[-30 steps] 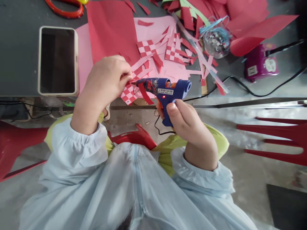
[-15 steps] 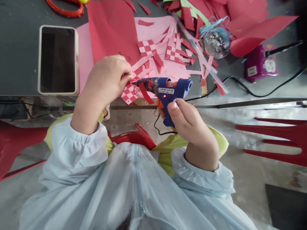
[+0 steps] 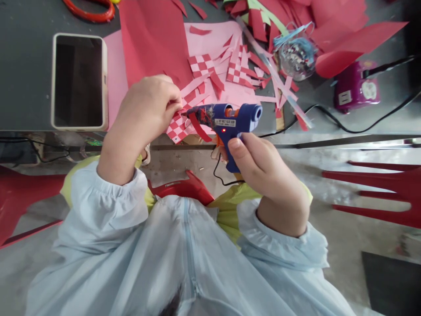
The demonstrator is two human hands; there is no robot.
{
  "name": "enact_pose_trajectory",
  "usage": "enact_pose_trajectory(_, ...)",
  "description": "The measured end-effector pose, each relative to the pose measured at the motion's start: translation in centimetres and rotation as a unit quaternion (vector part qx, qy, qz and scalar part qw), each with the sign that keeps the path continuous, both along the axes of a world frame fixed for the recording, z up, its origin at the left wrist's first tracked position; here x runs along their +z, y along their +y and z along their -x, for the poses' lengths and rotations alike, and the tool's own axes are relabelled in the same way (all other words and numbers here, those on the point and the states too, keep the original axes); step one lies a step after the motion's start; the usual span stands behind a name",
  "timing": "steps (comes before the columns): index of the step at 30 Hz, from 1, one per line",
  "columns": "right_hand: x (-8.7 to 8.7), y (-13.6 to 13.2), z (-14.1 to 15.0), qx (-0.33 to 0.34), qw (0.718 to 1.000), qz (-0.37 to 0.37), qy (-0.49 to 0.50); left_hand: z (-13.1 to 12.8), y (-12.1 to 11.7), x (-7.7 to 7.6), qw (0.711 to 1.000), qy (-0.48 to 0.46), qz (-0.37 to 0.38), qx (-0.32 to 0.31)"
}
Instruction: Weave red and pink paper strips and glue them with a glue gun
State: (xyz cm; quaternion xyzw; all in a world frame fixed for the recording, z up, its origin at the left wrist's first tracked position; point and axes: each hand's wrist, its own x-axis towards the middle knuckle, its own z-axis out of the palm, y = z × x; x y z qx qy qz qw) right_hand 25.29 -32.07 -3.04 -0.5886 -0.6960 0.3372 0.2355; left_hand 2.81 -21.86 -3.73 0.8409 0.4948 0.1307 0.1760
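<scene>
My right hand (image 3: 259, 162) is wrapped round the handle of a blue hot glue gun (image 3: 235, 120), whose small red light is lit. Its dark nozzle points left, to the fingertips of my left hand (image 3: 149, 105). Those fingers are pinched together at a red-and-pink checkered woven paper (image 3: 177, 127) by the table's front edge; the exact spot they grip is partly hidden. A loose red paper strip (image 3: 199, 127) slants down beside the nozzle. Two other checkered paper pieces lie behind, one of them (image 3: 200, 66) just past the nozzle.
A phone (image 3: 79, 81) lies at left, below orange-red scissor handles (image 3: 94, 15). Red sheets (image 3: 153, 41), pink scraps and a clear glue stick (image 3: 274, 72) cover the middle. A purple box (image 3: 357, 85) with a black cord stands right. Red chairs (image 3: 378, 186) flank the table.
The rear of the glue gun has tilted slightly upward in view, and my right forearm has swung a little to the right. My left hand stays in place.
</scene>
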Motion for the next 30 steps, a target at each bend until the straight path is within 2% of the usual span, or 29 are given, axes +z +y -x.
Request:
enact_pose_trajectory(10, 1.0, 0.6, 0.2, 0.030, 0.999, -0.017, -0.043, -0.1, -0.5, 0.8, 0.999, 0.038, -0.006, -0.006)
enact_pose_trajectory(21, 0.2, 0.2, -0.4, 0.017, 1.000, -0.016, -0.001, 0.2, -0.4, 0.5, 0.999, 0.037, 0.006, -0.015)
enact_pose_trajectory(30, 0.8, 0.0, -0.8, 0.033, 0.996, -0.080, 0.011, 0.1, -0.9, 1.1, 0.997, 0.072, 0.001, -0.013)
